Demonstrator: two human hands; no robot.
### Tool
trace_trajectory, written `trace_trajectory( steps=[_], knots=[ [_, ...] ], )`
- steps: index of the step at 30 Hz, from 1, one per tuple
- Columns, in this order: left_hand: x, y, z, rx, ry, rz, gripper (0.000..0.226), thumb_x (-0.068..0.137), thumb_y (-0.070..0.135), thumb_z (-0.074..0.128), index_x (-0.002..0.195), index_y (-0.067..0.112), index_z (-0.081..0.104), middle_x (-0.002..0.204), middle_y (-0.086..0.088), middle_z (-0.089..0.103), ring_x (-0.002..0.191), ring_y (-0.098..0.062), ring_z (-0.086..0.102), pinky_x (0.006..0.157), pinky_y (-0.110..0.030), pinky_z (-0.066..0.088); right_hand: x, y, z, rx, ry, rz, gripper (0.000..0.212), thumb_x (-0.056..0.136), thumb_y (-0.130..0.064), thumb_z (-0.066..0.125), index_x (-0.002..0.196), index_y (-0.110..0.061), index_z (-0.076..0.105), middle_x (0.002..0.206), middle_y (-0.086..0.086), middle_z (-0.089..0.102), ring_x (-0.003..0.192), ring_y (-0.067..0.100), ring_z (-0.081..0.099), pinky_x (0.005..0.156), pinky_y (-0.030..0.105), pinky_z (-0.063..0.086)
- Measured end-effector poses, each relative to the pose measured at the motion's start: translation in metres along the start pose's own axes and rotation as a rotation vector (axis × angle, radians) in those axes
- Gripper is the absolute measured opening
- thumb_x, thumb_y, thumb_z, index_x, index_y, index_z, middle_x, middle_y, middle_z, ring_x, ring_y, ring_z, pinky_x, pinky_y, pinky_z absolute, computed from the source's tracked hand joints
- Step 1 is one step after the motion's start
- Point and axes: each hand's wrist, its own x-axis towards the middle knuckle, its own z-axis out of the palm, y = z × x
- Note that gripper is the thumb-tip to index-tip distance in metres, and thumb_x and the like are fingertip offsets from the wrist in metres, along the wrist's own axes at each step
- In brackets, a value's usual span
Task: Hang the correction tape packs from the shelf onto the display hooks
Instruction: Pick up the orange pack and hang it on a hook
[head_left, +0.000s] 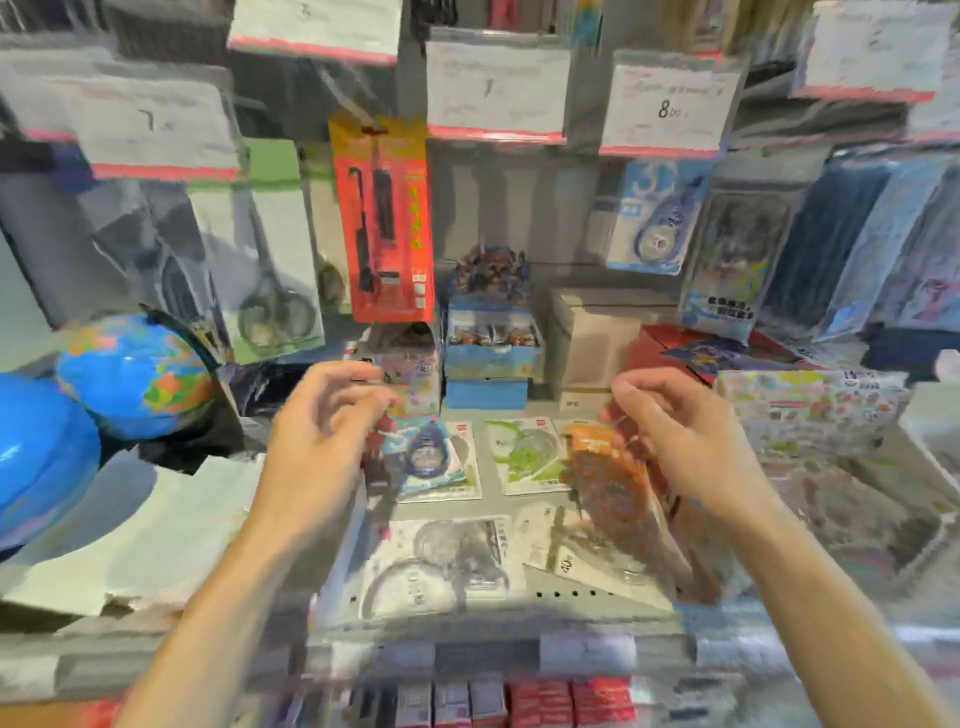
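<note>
Stationery shop display: grey shelf (519, 608) below hooks with white price tags (496, 85). Left hand (317, 436) pinches blue-printed correction tape pack (423, 457) at its top edge; right hand (670, 441) grips blurred orange-topped pack (597, 462). Green pack (524, 454) and clear grey packs (436, 564) lie flat on shelf. Risk: blur hides hang-holes; a hole missing its hook would drop the pack.
</note>
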Motion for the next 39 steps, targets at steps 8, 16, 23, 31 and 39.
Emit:
trace_trajectory(
  steps=[8,16,23,31,39],
  knots=[
    [0.033,-0.035,-0.034,0.126,-0.101,-0.081,0.018,0.096,0.003,0.062,0.105,0.018,0.063,0.089,-0.009,0.074,0.072,-0.013,0.067,0.076,-0.034,0.057,0.019,0.025,0.057,-0.148,-0.032,0.074,0.007,0.1,-0.017,0.065,0.101,-0.015,0.071,0.078,0.003,0.076,0.059,0.01,0.064,0.057,0.026,0.053],
    [0.044,-0.056,-0.037,0.153,-0.082,-0.147,0.018,0.097,0.002,0.062,0.108,0.016,0.063,0.088,-0.003,0.075,0.076,-0.017,0.068,0.075,-0.029,0.056,0.068,0.103,0.135,-0.485,-0.27,0.179,0.012,0.099,-0.029,0.061,0.103,-0.02,0.069,0.077,-0.011,0.067,0.069,0.009,0.064,0.059,0.02,0.048],
    [0.05,-0.066,-0.039,0.161,-0.072,-0.155,0.017,0.097,0.004,0.062,0.109,0.016,0.063,0.083,0.001,0.076,0.074,-0.013,0.069,0.073,-0.025,0.058,0.083,0.119,0.164,-0.662,-0.32,0.257,0.065,0.075,-0.065,0.078,0.115,-0.02,0.055,0.093,0.0,0.062,0.091,0.027,0.067,0.071,0.037,0.047],
    [0.047,-0.074,-0.038,0.155,-0.083,-0.18,0.019,0.096,0.006,0.065,0.105,0.022,0.065,0.084,0.001,0.077,0.078,-0.02,0.072,0.078,-0.036,0.058,0.088,0.105,0.148,-0.416,-0.378,0.486,0.063,0.076,-0.028,0.091,0.126,-0.008,0.059,0.102,0.007,0.069,0.075,0.014,0.064,0.056,0.02,0.045],
    [0.047,-0.072,-0.031,0.138,-0.115,-0.2,0.015,0.096,0.013,0.066,0.109,0.021,0.065,0.085,0.004,0.075,0.077,-0.019,0.072,0.076,-0.036,0.058,0.069,0.077,0.118,0.081,-0.292,0.477,0.044,0.085,-0.005,0.082,0.124,-0.006,0.061,0.101,0.031,0.07,0.083,0.027,0.068,0.075,0.034,0.053]
  ],
)
